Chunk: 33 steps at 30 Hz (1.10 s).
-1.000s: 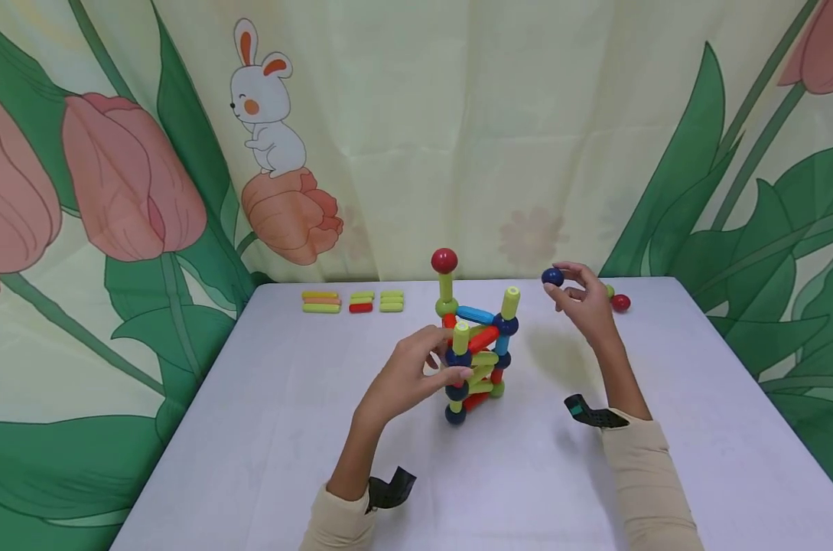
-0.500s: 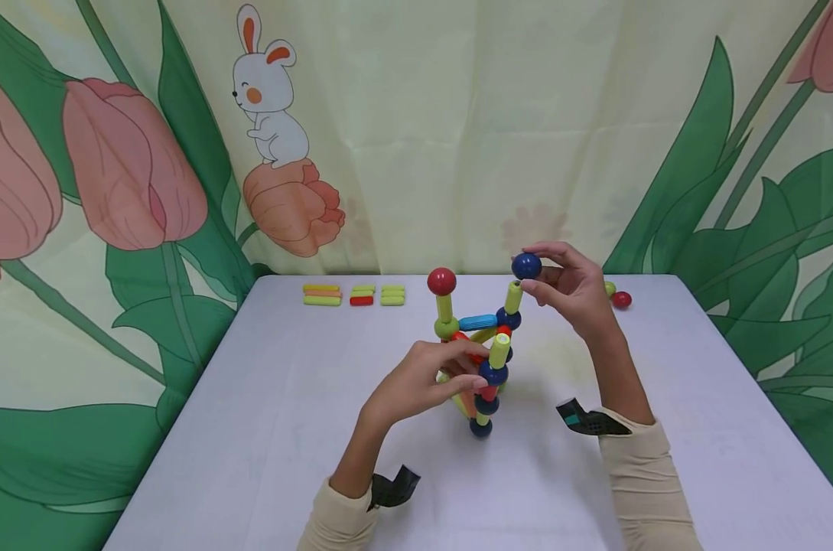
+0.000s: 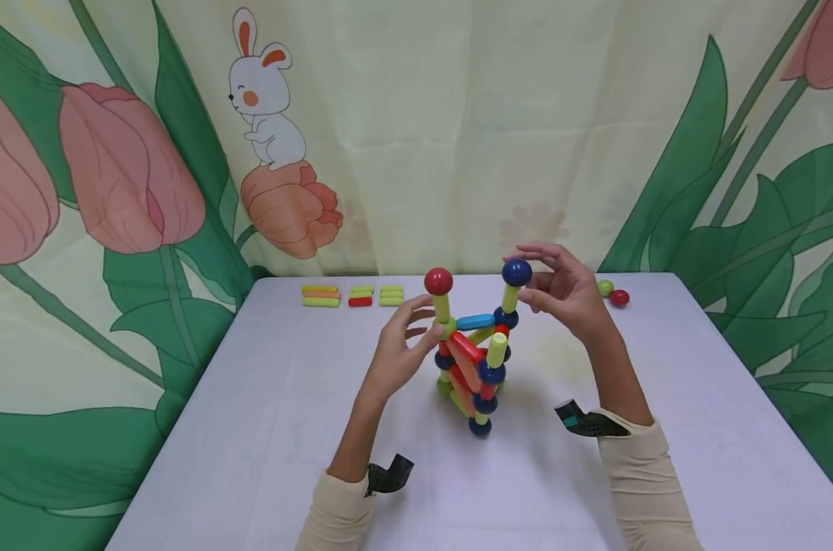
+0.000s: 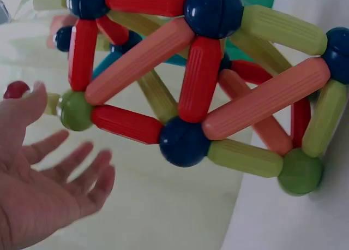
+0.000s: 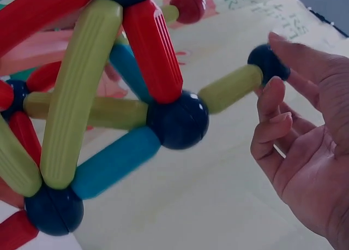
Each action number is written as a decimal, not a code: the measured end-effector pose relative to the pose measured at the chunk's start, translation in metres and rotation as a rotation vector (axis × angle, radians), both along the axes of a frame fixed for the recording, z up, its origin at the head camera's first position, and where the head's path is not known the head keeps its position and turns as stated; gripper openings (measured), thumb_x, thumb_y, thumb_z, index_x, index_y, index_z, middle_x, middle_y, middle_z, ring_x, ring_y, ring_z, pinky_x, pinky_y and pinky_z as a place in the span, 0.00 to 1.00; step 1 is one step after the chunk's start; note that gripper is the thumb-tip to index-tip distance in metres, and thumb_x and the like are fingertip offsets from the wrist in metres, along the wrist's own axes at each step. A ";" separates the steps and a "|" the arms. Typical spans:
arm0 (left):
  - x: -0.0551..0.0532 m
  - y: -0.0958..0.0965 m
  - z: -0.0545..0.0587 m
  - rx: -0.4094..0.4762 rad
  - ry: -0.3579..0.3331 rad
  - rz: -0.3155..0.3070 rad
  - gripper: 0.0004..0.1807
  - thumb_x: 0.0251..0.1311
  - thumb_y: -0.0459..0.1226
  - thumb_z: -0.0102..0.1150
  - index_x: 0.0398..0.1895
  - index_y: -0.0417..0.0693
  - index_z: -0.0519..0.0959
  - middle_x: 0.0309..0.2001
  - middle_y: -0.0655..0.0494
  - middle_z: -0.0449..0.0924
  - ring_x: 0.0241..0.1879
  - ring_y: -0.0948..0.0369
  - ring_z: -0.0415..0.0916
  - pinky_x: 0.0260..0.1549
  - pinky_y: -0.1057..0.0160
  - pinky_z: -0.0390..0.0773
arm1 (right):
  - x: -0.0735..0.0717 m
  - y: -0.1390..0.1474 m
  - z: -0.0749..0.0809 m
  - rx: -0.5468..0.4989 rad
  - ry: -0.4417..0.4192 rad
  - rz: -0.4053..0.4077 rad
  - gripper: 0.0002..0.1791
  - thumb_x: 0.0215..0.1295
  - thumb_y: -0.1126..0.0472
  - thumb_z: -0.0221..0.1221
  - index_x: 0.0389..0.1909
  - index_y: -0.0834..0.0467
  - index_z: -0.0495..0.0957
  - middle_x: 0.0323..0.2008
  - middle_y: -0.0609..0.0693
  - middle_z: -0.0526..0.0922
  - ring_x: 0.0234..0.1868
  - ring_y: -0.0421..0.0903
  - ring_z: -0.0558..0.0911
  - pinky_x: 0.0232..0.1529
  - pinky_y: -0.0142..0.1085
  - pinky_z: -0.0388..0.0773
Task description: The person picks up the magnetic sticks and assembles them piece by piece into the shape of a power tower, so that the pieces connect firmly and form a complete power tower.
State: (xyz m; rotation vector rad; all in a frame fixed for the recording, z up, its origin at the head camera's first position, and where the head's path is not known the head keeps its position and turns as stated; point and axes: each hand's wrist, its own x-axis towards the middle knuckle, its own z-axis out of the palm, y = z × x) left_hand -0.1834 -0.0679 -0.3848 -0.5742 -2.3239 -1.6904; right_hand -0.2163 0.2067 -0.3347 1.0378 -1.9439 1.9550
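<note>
A tower of coloured rods and balls (image 3: 466,348) stands mid-table. My right hand (image 3: 561,295) pinches a dark blue ball (image 3: 516,272) between thumb and fingers; the ball sits on top of an upright yellow-green rod (image 5: 232,89). On the tower's left side, my left hand (image 3: 404,348) is spread with loose fingers, its thumb by a green ball (image 4: 76,111). Above that, a red ball (image 3: 438,281) tops another yellow-green rod (image 3: 441,308). The front corner's upright rod (image 3: 497,348) has a bare top end. In the left wrist view, my thumb partly covers the red ball.
Yellow, orange, green and red rods (image 3: 320,297) lie in small groups at the table's back left. Behind my right hand lie a loose green ball (image 3: 605,288) and a red ball (image 3: 619,298). A printed curtain (image 3: 416,138) hangs behind the white table (image 3: 285,428).
The dark blue ball has come left with my right hand onto the rod's top. The tower has turned. My left hand has left the front corner and moved up to the left side.
</note>
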 end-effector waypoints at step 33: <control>0.010 0.028 -0.010 -0.250 0.268 0.113 0.29 0.50 0.50 0.73 0.51 0.47 0.73 0.34 0.58 0.77 0.33 0.65 0.72 0.30 0.64 0.79 | -0.087 0.143 -0.160 0.609 -0.565 -1.165 0.34 0.72 0.56 0.52 0.75 0.60 0.54 0.71 0.66 0.61 0.72 0.64 0.61 0.68 0.61 0.59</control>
